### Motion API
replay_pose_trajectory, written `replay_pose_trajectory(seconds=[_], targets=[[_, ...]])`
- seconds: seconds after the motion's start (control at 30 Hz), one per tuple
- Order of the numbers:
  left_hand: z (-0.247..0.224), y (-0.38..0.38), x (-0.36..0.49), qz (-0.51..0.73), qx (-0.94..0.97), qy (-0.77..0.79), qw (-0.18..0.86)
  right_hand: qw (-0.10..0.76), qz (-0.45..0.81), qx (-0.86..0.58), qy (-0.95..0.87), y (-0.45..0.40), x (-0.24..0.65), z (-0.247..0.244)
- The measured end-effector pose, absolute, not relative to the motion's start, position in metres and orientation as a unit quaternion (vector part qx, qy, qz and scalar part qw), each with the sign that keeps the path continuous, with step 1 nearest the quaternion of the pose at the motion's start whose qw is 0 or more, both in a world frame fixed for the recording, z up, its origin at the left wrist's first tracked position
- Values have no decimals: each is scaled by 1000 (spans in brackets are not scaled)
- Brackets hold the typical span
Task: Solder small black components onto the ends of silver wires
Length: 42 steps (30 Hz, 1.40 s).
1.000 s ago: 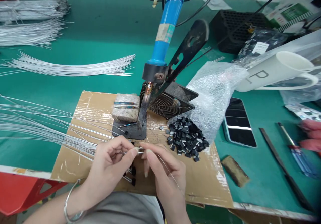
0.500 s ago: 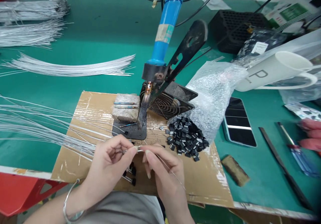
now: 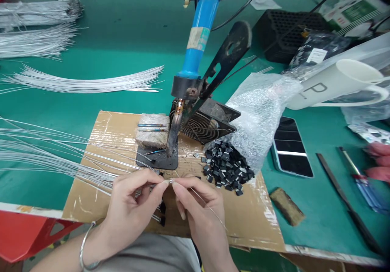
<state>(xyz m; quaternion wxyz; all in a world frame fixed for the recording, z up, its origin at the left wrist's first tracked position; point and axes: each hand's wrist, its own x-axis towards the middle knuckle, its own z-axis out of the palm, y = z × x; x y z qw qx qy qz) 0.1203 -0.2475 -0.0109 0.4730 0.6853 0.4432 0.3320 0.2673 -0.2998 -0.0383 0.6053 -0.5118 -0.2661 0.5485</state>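
Note:
Over the cardboard, my left hand (image 3: 134,201) is closed in a pinch, thumb against index finger. What it grips is mostly hidden by the fingertips. My right hand (image 3: 202,207) pinches a thin wire (image 3: 217,217), whose free length trails back across the palm. A tiny shiny piece shows where the two hands' fingertips meet; its kind is too small to tell. Below and behind the left fingers lie several black-ended pieces (image 3: 160,220), partly covered. A pile of small black pieces (image 3: 227,166) lies to the right of my hands.
A blue-handled soldering iron (image 3: 199,32) stands above a black fan (image 3: 204,126). Loose wires (image 3: 55,154) spread leftward from the cardboard sheet (image 3: 243,219). Rightward are bubble wrap (image 3: 256,101), a white mug (image 3: 332,85), a phone (image 3: 292,148) and a flat file (image 3: 344,199).
Both hands keep their pinch, and the fingertips have come closer together. The left hand has shifted slightly, covering more of the black-ended pieces.

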Motion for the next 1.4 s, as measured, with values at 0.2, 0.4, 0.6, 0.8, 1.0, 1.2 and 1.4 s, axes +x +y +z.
replay_pose_trajectory(seconds=[0.2,0.4,0.6,0.8,1.0,1.2,1.4], targets=[[-11,-250,121,331,704,437,451,591,581,-510,-230,-300,268,-35],[-7,-249,120,324,730,423,427,566,651,-461,-210,-297,281,-36],[-5,-247,120,331,750,410,399,538,666,-481,-186,-293,285,-26],[-10,-249,122,334,731,431,411,559,633,-507,-173,-295,277,-21],[-11,-251,126,360,742,435,361,595,637,-457,-179,-296,274,-34],[-18,-255,129,371,724,446,374,619,634,-439,-148,-295,265,-38],[-19,-254,126,342,682,479,434,613,604,-467,-206,-299,267,-41]])
